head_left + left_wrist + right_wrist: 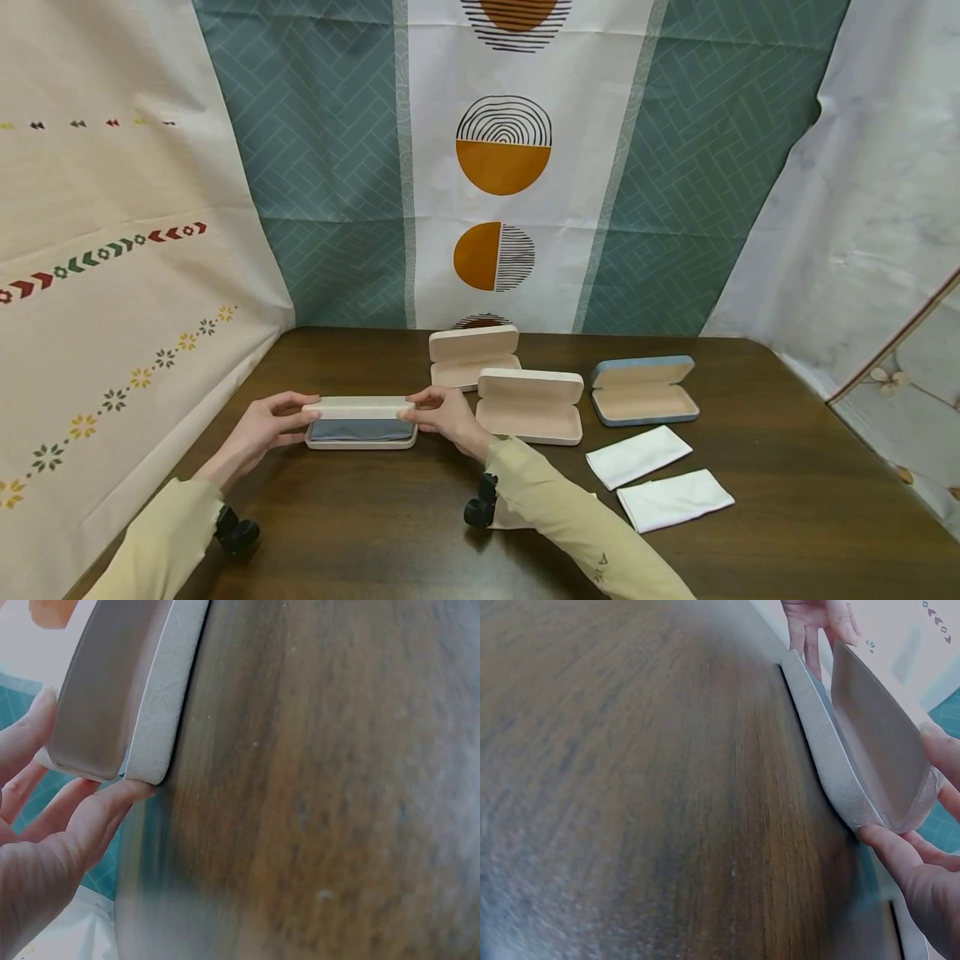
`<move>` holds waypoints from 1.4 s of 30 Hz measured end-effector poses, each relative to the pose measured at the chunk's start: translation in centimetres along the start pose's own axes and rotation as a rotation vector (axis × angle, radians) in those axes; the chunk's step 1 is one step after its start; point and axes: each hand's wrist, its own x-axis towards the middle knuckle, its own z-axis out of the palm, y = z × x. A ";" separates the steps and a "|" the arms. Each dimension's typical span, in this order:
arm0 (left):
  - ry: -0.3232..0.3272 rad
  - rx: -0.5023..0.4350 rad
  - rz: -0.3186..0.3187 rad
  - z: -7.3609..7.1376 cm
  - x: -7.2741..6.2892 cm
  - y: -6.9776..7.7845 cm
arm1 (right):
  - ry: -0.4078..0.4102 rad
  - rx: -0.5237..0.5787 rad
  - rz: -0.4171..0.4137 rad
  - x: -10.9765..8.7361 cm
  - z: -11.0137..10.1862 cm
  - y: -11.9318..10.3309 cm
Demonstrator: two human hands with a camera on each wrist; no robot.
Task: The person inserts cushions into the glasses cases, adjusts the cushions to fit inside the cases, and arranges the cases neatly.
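A cream glasses case (362, 445) sits on the left half of the table with its lid partly raised. Inside it lies a folded grey-blue cloth (360, 429). My left hand (258, 429) holds the case's left end, thumb at the lid's edge and fingers along the end of the case, as the left wrist view shows. At the other end, my right hand (452, 419) grips the case the same way, thumb on the lid (885, 724) and a fingertip low at the base's corner.
Two more cream cases (474, 343) (528, 429) stand open behind and right of my right hand. Farther right is an open blue case (643, 367). Two folded white cloths (637, 456) (675, 500) lie in front of it. Another pale cloth (510, 520) is partly hidden under my right forearm.
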 end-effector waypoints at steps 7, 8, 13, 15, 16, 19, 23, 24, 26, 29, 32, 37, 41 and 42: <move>0.002 -0.001 -0.008 0.0 -0.1 0.1 | 0.005 0.006 0.017 0.2 -0.1 0.3; 0.002 -0.004 -0.010 0.0 -0.1 0.1 | 0.005 0.010 0.019 0.4 -0.1 0.6; -0.003 -0.005 -0.020 0.1 -0.4 0.2 | 0.015 -0.022 0.011 1.4 -0.3 2.6; -0.003 0.004 -0.022 0.1 -0.5 0.2 | 0.031 -0.115 -0.014 1.6 -0.3 3.0; -0.002 0.011 -0.024 0.1 -0.5 0.2 | 0.040 -0.167 -0.025 1.6 -0.3 3.1; -0.005 0.047 -0.015 0.1 -0.5 0.3 | 0.064 -0.332 -0.055 1.7 -0.2 3.3; 0.003 0.082 -0.006 0.1 -0.5 0.3 | 0.068 -0.400 -0.057 1.6 0.0 3.3; 0.004 0.087 -0.007 0.1 -0.5 0.3 | 0.068 -0.405 -0.058 1.6 0.0 3.4; 0.009 0.087 -0.015 0.1 -0.5 0.3 | 0.068 -0.408 -0.060 1.6 0.0 3.4; 0.012 0.097 -0.018 0.1 -0.3 0.3 | 0.069 -0.416 -0.060 1.8 0.0 3.6; 0.020 0.114 -0.006 0.2 0.0 0.2 | 0.073 -0.433 -0.063 2.1 0.0 3.8; 0.030 0.192 0.046 0.0 0.6 0.1 | 0.081 -0.440 -0.063 2.6 0.3 3.5; 0.042 0.275 0.070 -0.2 1.3 0.1 | 0.079 -0.411 -0.039 3.2 0.6 3.5; 0.044 0.283 0.069 -0.2 1.4 0.0 | 0.077 -0.412 -0.038 3.3 0.6 3.5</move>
